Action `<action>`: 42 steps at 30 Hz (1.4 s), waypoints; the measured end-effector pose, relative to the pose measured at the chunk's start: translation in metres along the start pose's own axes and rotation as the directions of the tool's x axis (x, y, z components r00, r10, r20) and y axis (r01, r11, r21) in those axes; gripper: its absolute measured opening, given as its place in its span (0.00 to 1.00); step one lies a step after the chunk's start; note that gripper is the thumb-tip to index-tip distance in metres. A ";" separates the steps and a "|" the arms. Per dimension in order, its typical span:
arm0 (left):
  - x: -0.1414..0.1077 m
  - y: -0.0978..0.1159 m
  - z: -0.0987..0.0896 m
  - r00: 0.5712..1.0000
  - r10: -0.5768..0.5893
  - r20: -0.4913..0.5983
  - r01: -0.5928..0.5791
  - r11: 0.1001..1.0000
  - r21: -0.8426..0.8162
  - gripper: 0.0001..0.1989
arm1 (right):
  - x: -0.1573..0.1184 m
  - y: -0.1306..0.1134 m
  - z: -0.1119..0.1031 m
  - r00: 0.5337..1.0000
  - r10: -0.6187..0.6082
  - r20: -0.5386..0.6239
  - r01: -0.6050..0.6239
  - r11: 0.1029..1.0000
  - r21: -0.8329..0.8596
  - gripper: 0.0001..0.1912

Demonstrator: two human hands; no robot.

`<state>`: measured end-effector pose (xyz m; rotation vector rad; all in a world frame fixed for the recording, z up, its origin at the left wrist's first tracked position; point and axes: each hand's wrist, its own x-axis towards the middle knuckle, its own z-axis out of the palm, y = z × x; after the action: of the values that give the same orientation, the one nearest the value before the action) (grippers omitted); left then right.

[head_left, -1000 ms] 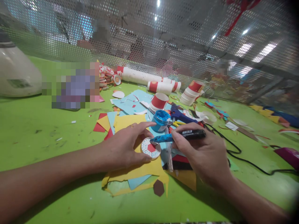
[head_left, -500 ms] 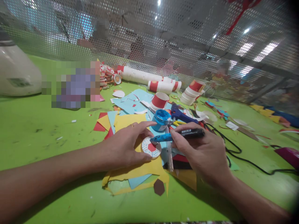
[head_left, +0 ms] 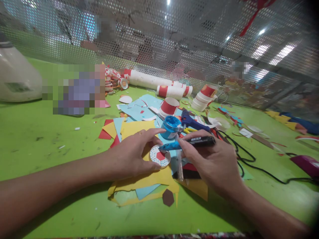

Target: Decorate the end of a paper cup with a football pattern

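Note:
Between the thumb and fingers of my left hand (head_left: 136, 151) is a small round white disc (head_left: 154, 161), held by its edge. A red hexagon marks its centre, lines split the ring around it, and blue dots fill parts of that ring. My right hand (head_left: 211, 159) grips a black marker pen (head_left: 199, 142) whose front end is smeared with blue paint. The pen's tip touches, or sits just over, the disc's upper part. Just behind the disc stands an open jar of blue paint (head_left: 171, 125). Yellow paper (head_left: 139, 179) lies beneath the disc and my left hand.
Paper cups (head_left: 169, 107) stand behind the jar, with stacked cups (head_left: 154, 79) lying farther back. A blue glue gun (head_left: 194, 121) and its black cable (head_left: 264, 177) lie to the right. A brown hexagon (head_left: 168, 197) is in front; a perforated metal screen (head_left: 154, 39) borders the back.
The whole view has shifted slightly. Both hands keep nearly the same pose, with the pen tip still at the upper part of the disc.

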<state>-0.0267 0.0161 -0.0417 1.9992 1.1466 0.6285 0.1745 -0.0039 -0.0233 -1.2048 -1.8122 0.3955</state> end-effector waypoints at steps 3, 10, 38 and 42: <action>0.000 -0.001 0.000 1.000 0.010 -0.002 -0.010 1.000 -0.007 0.38 | 0.001 -0.003 -0.004 0.997 -0.010 -0.077 0.008 1.000 -0.022 0.04; -0.001 -0.002 0.002 1.000 0.015 -0.015 -0.015 1.000 -0.021 0.37 | 0.002 -0.007 -0.007 0.991 -0.014 -0.133 0.003 0.997 -0.081 0.05; -0.002 0.002 0.001 1.000 0.013 -0.006 -0.013 0.999 -0.052 0.37 | 0.000 -0.001 0.000 1.000 0.013 0.003 -0.013 1.000 0.012 0.04; -0.001 0.002 0.001 1.000 0.027 -0.012 -0.027 0.999 -0.030 0.36 | 0.001 0.000 0.001 1.000 0.017 0.001 -0.017 1.000 0.020 0.04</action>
<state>-0.0261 0.0143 -0.0408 1.9909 1.1126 0.6686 0.1738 -0.0029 -0.0229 -1.2071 -1.7958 0.4223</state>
